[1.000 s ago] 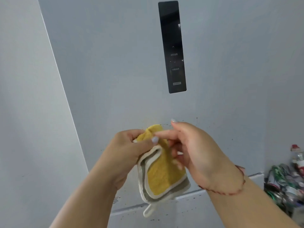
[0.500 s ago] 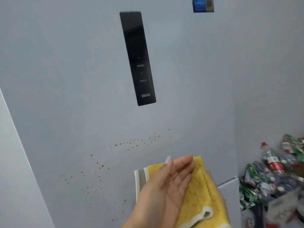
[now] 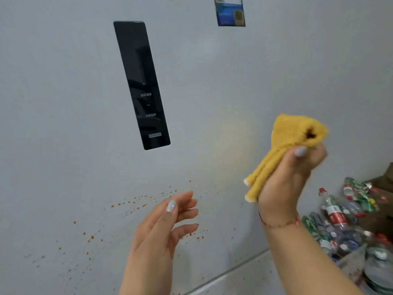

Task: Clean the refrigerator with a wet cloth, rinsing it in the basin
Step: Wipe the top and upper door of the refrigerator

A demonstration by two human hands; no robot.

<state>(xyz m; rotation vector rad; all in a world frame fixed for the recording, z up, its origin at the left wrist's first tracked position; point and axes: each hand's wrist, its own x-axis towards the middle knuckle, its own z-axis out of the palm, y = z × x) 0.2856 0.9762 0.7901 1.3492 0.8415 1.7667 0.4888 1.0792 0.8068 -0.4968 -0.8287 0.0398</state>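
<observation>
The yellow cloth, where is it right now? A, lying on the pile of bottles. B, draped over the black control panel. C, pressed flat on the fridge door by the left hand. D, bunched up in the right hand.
D: the yellow cloth is bunched in the raised right hand, clear of the refrigerator door, while the left hand is open and holds nothing.

Pale refrigerator door, black control panel, brown splatters
</observation>
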